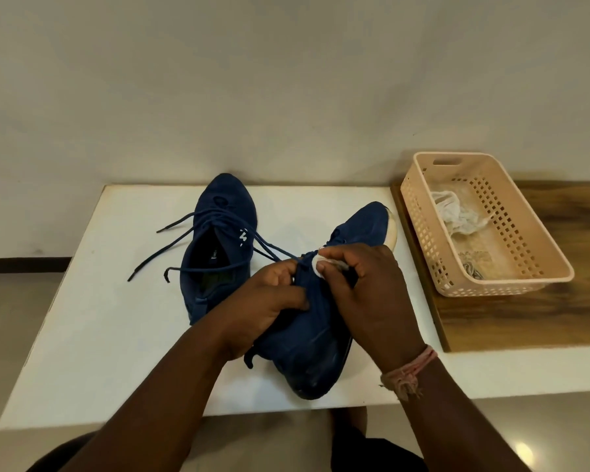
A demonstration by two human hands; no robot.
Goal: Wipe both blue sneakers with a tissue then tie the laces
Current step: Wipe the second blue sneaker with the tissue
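Observation:
Two blue sneakers lie on the white table [92, 335]. The left sneaker [218, 240] stands upright with its toe pointing away, and its dark laces [171, 229] trail loose over the table. The right sneaker [307, 338] is tipped onto its side, its white toe cap toward the basket. My left hand [269, 301] grips this sneaker by its collar and lace area. My right hand [368, 287] pinches a small wad of white tissue [319, 265] and presses it against the sneaker's upper near the laces.
A peach plastic basket [525, 277] stands at the right on a wooden board [511, 325], with a crumpled white tissue [457, 216] inside. The wall rises right behind the table. My knees show below the table's front edge.

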